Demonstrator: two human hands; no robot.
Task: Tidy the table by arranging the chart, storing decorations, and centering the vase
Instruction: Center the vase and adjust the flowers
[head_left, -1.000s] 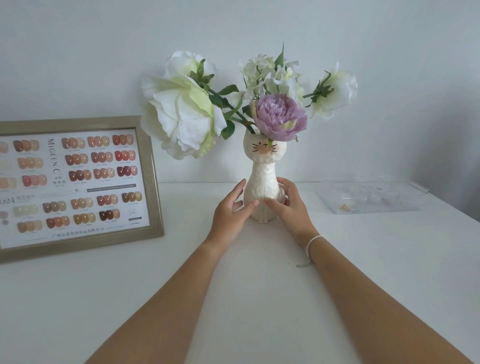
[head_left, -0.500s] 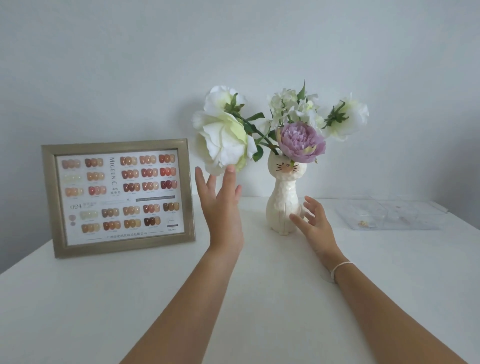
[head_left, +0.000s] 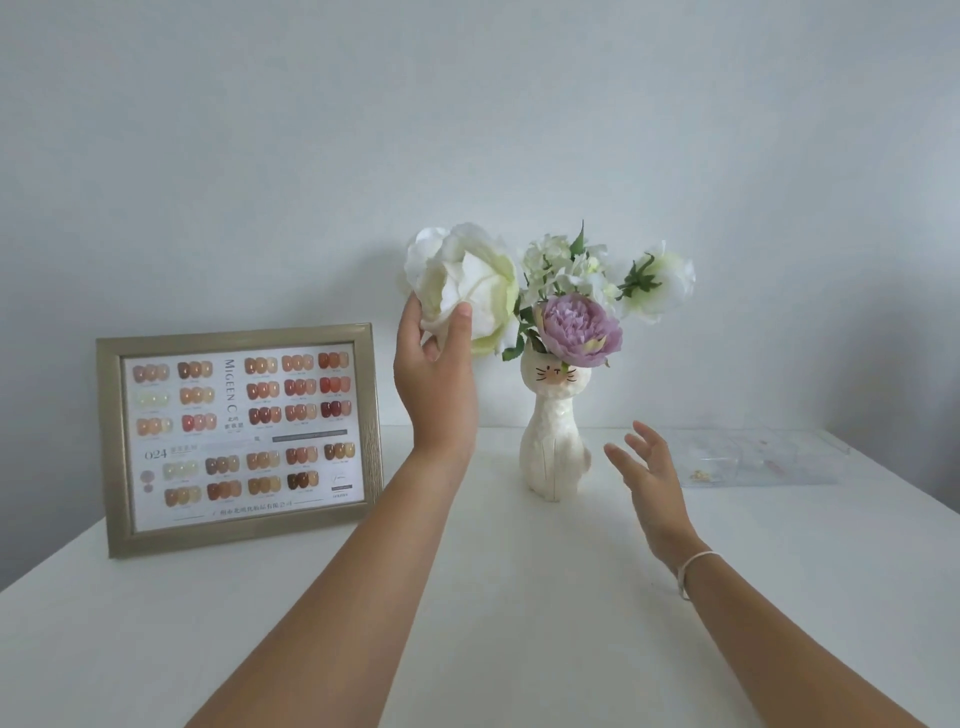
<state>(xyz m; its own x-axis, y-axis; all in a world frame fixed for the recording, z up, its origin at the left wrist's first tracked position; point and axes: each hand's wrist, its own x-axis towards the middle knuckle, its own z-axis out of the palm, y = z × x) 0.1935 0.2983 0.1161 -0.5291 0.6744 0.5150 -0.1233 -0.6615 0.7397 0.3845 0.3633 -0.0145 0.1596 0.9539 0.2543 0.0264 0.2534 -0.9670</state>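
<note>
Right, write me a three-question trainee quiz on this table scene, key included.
1. True or false: the left hand holds the large white fabric rose.
2. The right hand is: A) gripping the white ceramic cat-shaped vase; B) open, apart from the vase; C) inside the clear plastic compartment box.
3. Fill in: the gold-framed nail colour chart stands upright to the ____ of the vase.

Key: 1 true; 2 B; 3 left.
</note>
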